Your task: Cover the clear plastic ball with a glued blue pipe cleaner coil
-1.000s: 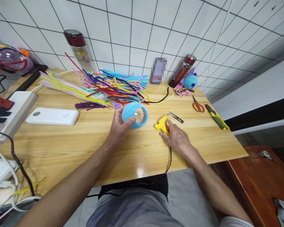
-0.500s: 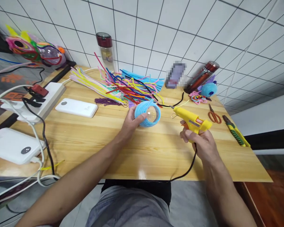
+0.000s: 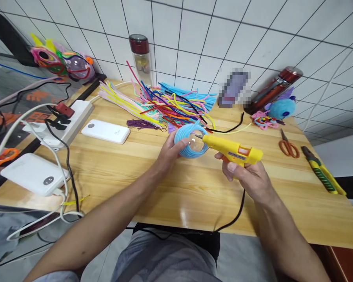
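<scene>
My left hand (image 3: 172, 150) is closed on a clear round ball wrapped in light blue pipe cleaners (image 3: 183, 140). Its uncovered, see-through part faces right, and my thumb presses on its near side. In my right hand (image 3: 244, 172) is a yellow hot glue gun (image 3: 231, 149), gripped by the handle with fingers at the orange trigger. The metal nozzle points left, over the clear part of the ball; whether it touches I cannot tell. A black cord hangs from the handle.
Behind the ball lies a pile of coloured pipe cleaners (image 3: 176, 103). Scissors (image 3: 288, 145) and pliers (image 3: 320, 170) lie at right, near a flask (image 3: 273, 90) and a blue pipe-cleaner figure (image 3: 282, 109). Power banks (image 3: 106, 131) and a power strip (image 3: 69, 125) with cables occupy the left.
The glue gun has moved left, bringing its nozzle from beside the ball to over its clear part. The ball has turned slightly in my left hand. The whole view has shifted.
</scene>
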A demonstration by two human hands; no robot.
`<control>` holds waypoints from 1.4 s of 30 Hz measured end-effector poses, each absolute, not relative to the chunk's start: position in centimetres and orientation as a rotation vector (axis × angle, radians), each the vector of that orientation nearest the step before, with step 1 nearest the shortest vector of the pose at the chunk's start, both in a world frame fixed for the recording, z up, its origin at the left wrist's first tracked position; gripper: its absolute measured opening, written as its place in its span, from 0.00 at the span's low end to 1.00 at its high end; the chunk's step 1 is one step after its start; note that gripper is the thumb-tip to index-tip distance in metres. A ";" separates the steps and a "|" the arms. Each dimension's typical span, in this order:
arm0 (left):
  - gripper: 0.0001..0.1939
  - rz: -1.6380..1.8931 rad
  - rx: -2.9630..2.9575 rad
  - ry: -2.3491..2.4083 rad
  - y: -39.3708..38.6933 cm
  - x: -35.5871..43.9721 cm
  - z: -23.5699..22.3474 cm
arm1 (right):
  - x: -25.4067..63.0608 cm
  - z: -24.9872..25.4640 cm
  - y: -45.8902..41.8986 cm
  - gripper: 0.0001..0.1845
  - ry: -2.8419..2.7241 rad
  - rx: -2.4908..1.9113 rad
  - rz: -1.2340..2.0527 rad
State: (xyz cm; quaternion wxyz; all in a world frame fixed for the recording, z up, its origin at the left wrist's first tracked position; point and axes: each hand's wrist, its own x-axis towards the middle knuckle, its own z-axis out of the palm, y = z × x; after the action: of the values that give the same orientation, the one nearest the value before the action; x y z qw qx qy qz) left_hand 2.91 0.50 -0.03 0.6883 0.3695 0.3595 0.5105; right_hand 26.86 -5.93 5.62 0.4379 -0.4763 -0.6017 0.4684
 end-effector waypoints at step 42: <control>0.33 1.094 1.511 1.033 -0.6 2.4 -0.6 | 28.4 6.0 -5.5 0.20 -1.336 -1.225 1.274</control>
State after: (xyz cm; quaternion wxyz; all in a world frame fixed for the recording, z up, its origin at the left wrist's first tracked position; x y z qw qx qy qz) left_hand 2.41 -0.61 -0.61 0.4834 0.6202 0.4242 0.4491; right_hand 28.45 -5.52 6.05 0.4466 -0.4947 -0.5394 0.5146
